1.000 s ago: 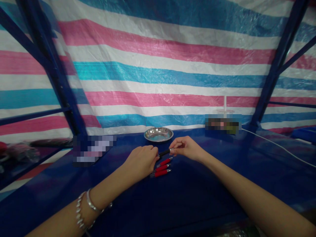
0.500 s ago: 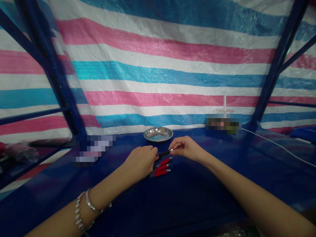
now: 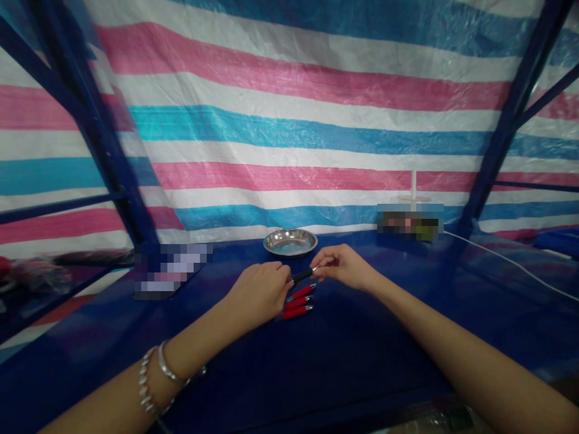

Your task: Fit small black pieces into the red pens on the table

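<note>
A black pen (image 3: 303,275) with a silver tip is held between my two hands, a little above the blue table (image 3: 362,337). My left hand (image 3: 266,289) is closed on its left end, and my right hand (image 3: 337,264) pinches the silver end. Just below the black pen lie three red pens, the upper one (image 3: 302,293), the middle one (image 3: 298,302) and the lowest one (image 3: 297,312). Their left ends are partly hidden by my left hand.
Behind my hands stands a round metal dish (image 3: 290,243). A blurred-out flat item (image 3: 174,271) is at the left, and a pixelated object (image 3: 409,223) at the back right with a white cable (image 3: 506,256). Blue frame posts flank the striped sheet.
The view has shifted slightly. Both hands still hold the black pen, and a bit more of its left part shows beside my left hand.
</note>
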`<state>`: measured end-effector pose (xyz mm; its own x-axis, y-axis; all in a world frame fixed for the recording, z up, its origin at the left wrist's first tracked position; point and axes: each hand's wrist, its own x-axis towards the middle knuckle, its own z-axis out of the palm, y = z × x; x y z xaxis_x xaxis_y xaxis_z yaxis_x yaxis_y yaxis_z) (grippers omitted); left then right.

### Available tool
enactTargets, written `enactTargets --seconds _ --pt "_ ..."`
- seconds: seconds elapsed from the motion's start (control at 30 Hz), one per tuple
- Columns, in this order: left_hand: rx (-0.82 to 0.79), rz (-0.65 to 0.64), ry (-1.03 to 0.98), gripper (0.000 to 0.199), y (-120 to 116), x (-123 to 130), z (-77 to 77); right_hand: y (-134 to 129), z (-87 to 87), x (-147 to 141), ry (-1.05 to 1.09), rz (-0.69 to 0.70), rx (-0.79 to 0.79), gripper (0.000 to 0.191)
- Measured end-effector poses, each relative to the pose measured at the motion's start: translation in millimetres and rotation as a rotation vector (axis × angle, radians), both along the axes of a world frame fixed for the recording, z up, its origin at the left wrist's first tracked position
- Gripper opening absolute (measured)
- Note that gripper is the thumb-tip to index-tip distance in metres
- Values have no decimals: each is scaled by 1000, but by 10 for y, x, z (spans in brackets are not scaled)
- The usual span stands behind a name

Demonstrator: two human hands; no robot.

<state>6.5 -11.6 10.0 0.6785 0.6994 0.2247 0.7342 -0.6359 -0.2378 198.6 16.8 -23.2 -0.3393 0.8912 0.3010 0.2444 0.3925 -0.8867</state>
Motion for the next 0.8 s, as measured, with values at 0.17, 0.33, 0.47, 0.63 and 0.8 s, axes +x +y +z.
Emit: enactTargets --seconds 0.17,0.33,0.47,0.63,0.8 --pt "-8 -12 -16 13 40 -21 -29 -20 6 -3 67 27 -11 12" --pt "-27 -24 -28 12 68 -27 -54 -23 9 3 86 41 -14 14" --pt "-36 -19 -36 13 69 -21 -60 -9 8 12 94 40 6 14" --pt "-33 -19 -38 12 53 -15 -38 -1 5 19 70 40 5 14" --pt "-24 -15 -35 12 31 -9 -25 -5 6 18 30 53 -8 16"
